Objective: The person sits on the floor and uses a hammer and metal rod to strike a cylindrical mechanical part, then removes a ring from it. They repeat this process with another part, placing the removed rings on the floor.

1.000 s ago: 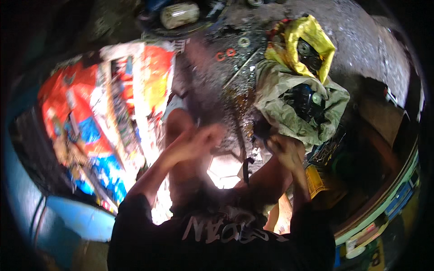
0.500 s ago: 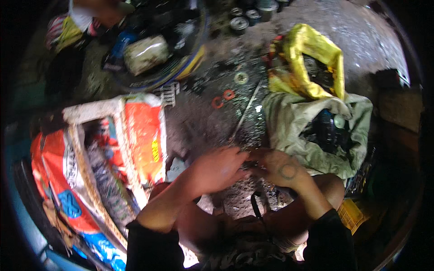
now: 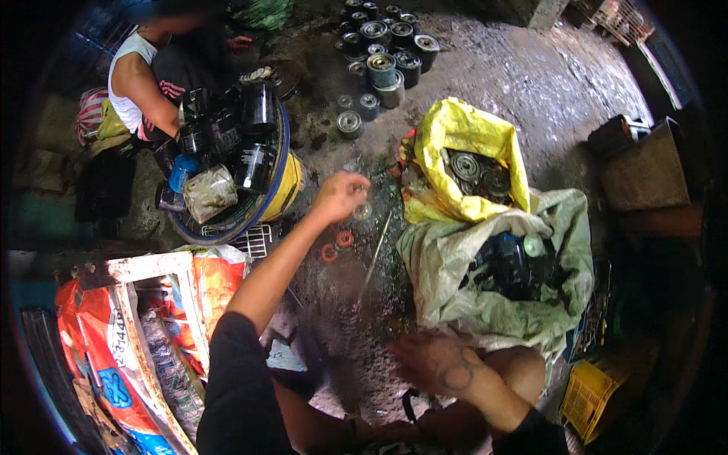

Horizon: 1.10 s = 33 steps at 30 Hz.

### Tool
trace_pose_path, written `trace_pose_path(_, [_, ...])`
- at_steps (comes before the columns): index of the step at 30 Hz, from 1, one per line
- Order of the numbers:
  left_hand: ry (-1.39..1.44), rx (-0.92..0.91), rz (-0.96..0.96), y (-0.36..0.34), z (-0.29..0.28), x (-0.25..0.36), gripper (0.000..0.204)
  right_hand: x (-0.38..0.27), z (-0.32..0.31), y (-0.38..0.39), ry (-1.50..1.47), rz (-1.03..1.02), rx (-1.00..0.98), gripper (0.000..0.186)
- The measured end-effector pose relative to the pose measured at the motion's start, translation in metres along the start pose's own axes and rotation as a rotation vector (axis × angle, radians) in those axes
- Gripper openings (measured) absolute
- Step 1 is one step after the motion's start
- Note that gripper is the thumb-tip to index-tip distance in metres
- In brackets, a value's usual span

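Observation:
My left hand (image 3: 343,199) reaches forward over the dark floor, its fingertips drawn together; what they hold, if anything, is too small to make out. Just under it lies a pale ring (image 3: 362,211), with two red rubber rings (image 3: 337,246) nearer to me. A thin metal rod (image 3: 376,254) lies to the right of these rings. My right hand (image 3: 434,365) is low over my right knee, beside the whitish sack (image 3: 436,280). Its fingers are dark and blurred, so whether it grips anything is unclear.
A blue-rimmed basin (image 3: 282,163) heaped with black oil filters stands left, near a seated person (image 3: 136,83). More oil filters (image 3: 381,70) stand far ahead. Right is a yellow sack (image 3: 428,136) of filters; an orange-white sack (image 3: 83,318) with a rusty frame (image 3: 144,265) is near left.
My left hand has parted from the right and stretched forward to the pale ring. My right hand has drawn back toward my knee. The view has tilted up, showing more filters and the person.

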<state>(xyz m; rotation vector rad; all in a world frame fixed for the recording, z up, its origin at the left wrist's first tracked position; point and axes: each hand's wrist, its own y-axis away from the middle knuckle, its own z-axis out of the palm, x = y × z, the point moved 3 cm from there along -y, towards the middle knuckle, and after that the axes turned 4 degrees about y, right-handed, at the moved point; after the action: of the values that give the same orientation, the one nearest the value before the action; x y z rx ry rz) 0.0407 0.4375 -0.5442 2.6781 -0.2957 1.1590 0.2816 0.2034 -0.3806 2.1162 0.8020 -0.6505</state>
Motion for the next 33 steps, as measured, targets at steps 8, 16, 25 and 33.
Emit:
trace_pose_path(8, [-0.222,0.444,-0.443,-0.203,0.014,-0.105,0.066,0.042,-0.032,0.021,0.067,-0.043,0.107,0.05])
trace_pose_path(16, [-0.412,0.328,-0.48,-0.227,0.028,-0.131,0.081,0.06,-0.034,-0.001,-0.119,0.138,0.167,0.049])
trace_pose_path(25, [-0.312,0.11,0.05,-0.079,0.049,-0.06,0.074,0.052,-0.047,-0.01,-0.236,0.195,0.046,0.054])
trace_pose_path(33, [-0.327,-0.438,0.068,0.089,0.106,-0.004,0.08,0.038,-0.062,-0.009,-0.174,0.162,-0.037,0.057])
